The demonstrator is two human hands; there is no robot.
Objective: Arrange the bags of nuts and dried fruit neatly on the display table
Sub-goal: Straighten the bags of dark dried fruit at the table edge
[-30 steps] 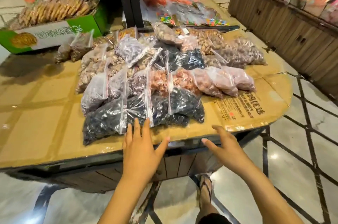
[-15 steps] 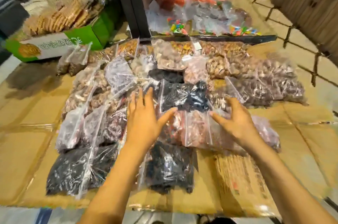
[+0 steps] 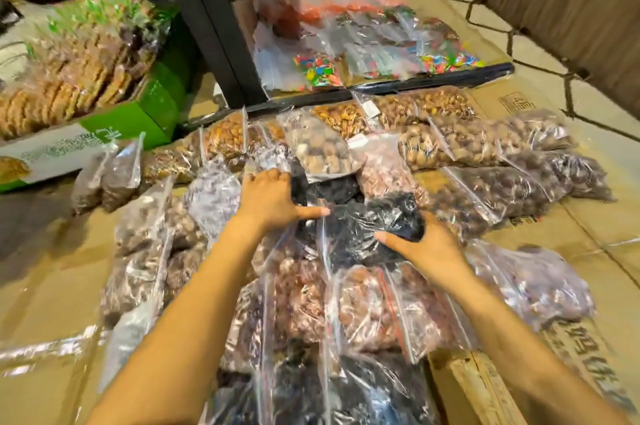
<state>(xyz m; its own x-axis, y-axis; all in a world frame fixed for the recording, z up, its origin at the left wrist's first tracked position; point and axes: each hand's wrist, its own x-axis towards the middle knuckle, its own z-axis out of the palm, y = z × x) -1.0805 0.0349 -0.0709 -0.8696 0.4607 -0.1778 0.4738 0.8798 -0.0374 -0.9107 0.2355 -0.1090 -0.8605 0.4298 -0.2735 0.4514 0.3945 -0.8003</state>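
As the right hand (image 3: 429, 248) grips the dark fruit bag (image 3: 367, 223) and the left hand (image 3: 268, 197) shows no clear hold, tugging could slide the slippery neighbouring bags (image 3: 367, 306) askew.

The bags (image 3: 450, 147) lie on the table (image 3: 52, 251), right of the box (image 3: 152, 105).

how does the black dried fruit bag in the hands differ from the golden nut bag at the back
Contents: the bag of black dried fruit is near-black and glossy; the bag of golden nuts is orange-brown. Handling: the left hand and right hand grip the fruit bag; the nut bag lies untouched. Place: fruit bag mid-pile, nut bag in the back row. Both are clear plastic bags.
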